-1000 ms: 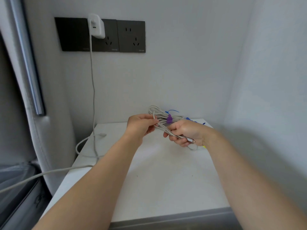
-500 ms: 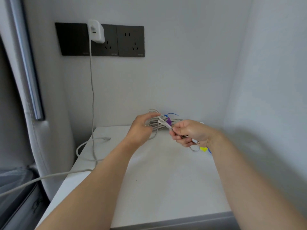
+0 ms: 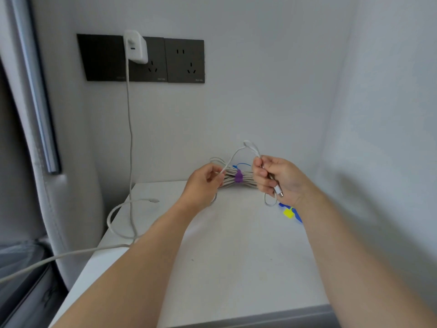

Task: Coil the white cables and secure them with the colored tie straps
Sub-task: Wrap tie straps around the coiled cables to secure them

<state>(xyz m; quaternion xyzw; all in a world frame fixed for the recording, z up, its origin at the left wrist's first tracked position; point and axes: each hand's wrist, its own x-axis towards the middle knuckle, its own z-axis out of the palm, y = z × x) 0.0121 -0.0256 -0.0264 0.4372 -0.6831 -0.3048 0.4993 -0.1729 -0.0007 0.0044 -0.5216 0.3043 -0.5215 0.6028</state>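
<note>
White cable (image 3: 253,147) is strung between both hands above the back of the white table (image 3: 236,268). It rises from the L hand (image 3: 204,183), peaks, then drops into the R hand (image 3: 279,178). L thumb and forefinger pinch the single strand; the other L fingers curl in beside them, and whether they hold anything can't be told. R fingers are clenched round what looks like a couple of folded passes of the same cable, w/ the metal connector (image 3: 279,192) sticking out under the fist and a small loop hanging below it.

Progress, approx. the middle of the job: behind the hands one bundle (image 3: 247,180) lies on the table near the wall, already coiled and cinched at its waist w/ a purple strap (image 3: 238,176). So cable no. 1 looks done. Cable no. 2 is only just being gathered, w/ few turns in the R hand and no strap on it yet.

Straps are waiting. A blue strap (image 3: 242,165) shows just behind the bundle, and a yellow strap (image 3: 288,213) lies w/ more blue ones just beside the R wrist.

Also loose is the charger lead (image 3: 129,138), which hangs from the white charger (image 3: 135,47) in the dark wall sockets (image 3: 184,60) and sprawls in a loop over the table's L edge. It prob. needs coiling too, though that's a guess.
</note>
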